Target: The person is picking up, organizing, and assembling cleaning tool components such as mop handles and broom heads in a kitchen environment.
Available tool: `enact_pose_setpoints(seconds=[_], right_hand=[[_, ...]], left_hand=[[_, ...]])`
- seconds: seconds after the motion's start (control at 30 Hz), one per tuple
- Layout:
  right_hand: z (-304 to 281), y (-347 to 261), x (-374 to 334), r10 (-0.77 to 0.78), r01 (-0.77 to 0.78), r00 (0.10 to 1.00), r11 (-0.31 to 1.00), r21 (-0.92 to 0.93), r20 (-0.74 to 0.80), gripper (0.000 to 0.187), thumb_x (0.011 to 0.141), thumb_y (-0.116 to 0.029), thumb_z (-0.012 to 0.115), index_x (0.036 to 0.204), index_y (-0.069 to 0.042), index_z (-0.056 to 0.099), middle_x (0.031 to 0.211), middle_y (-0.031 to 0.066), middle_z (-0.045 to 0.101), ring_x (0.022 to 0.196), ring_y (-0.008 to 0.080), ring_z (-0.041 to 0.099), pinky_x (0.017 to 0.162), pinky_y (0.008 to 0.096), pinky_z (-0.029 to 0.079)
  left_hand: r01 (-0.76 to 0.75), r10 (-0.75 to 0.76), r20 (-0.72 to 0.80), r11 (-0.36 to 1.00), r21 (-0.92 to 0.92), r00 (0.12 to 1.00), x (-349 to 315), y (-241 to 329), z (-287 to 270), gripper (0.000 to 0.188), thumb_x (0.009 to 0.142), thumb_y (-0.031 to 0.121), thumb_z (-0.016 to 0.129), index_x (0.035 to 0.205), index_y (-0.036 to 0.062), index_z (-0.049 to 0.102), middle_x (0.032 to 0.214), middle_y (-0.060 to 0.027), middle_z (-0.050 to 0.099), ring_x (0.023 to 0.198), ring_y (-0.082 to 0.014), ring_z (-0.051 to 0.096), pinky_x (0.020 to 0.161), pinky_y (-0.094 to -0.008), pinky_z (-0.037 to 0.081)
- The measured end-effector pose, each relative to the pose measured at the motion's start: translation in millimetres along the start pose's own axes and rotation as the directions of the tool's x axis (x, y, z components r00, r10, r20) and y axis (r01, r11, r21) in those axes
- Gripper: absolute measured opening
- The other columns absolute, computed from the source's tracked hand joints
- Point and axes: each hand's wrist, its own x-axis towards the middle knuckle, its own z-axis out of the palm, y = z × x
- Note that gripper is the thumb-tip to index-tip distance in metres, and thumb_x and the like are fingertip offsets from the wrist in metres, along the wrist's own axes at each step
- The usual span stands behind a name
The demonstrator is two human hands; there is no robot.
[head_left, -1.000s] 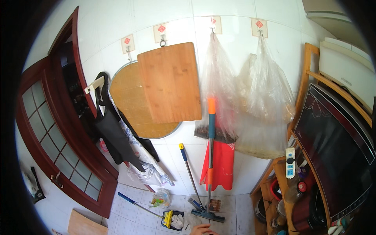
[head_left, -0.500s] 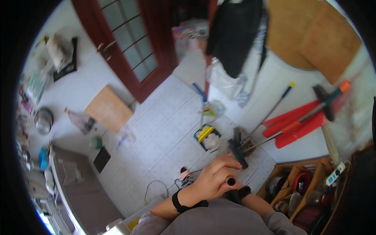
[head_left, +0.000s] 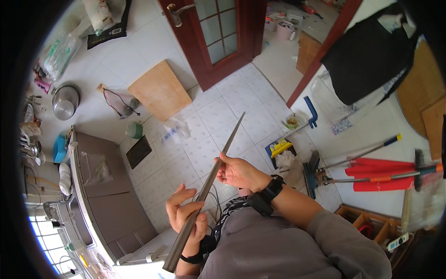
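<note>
A long, straight grey-brown metal pole (head_left: 212,179) slants across the middle, its thicker end low and near my body and its thin end pointing away above the floor. Lower down, my left hand (head_left: 186,214) has its thumb and fingers round the pole. Farther up, my right hand (head_left: 239,172) grips the shaft, thumb against it and fingers curled at its side. Dark bands circle both wrists. The pole passes in front of part of my left hand.
A wooden board (head_left: 160,90) leans on the wall near a red-brown door (head_left: 204,79). To the right are a dustpan (head_left: 280,149), a floor squeegee (head_left: 310,179) and red cloth (head_left: 381,174). Grey cabinets (head_left: 109,204) line the left; a wooden compartment rack (head_left: 371,222) stands lower right.
My hands were close together, with a round dark end of the pole facing up. Now they are apart along its slanting length. The view has swung rightward-to-left, so the room appears farther right.
</note>
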Motion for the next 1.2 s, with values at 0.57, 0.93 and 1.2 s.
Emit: enact_pose_setpoints(seconds=[0.57, 0.93, 1.2], right_hand=[[-58.9, -394.8, 130.7, -0.209, 0.214, 0.974, 0.976, 0.048, -0.089, 0.013, 0.087, -0.026, 0.051, 0.083, -0.013, 0.053, 0.076, -0.0035, 0.052, 0.072, 0.0074, 0.046, 0.070, 0.0237, 0.039], [-132.1, -625.2, 153.2, -0.440, 0.571, 0.799, 0.770, 0.284, -0.411, 0.008, 0.088, -0.017, 0.049, 0.083, -0.011, 0.049, 0.081, 0.0004, 0.051, 0.079, 0.0127, 0.048, 0.071, 0.0303, 0.039], [-116.0, -572.5, 186.9, -0.304, 0.392, 0.900, 0.878, 0.275, -0.311, 0.007, 0.087, -0.020, 0.051, 0.087, -0.013, 0.050, 0.090, 0.0014, 0.052, 0.084, 0.0156, 0.049, 0.072, 0.0302, 0.041]], left_hand=[[0.314, -0.372, -0.040, 0.832, -0.457, 0.927, 289.0, -131.2, 184.6, 0.024, 0.083, 0.023, 0.058, 0.091, 0.0033, 0.047, 0.102, -0.0123, 0.049, 0.096, -0.0203, 0.053, 0.082, -0.0384, 0.049], [0.330, -0.556, -0.081, 0.598, -0.730, 0.828, 438.0, -260.0, 205.5, 0.023, 0.088, 0.025, 0.050, 0.103, 0.0077, 0.047, 0.103, -0.0107, 0.050, 0.093, -0.0198, 0.053, 0.075, -0.0382, 0.049], [0.384, -0.569, -0.043, 0.607, -0.696, 0.821, 495.9, -312.8, 216.8, 0.025, 0.090, 0.025, 0.045, 0.105, 0.0048, 0.048, 0.098, -0.0124, 0.057, 0.079, -0.0204, 0.059, 0.070, -0.0320, 0.050]])
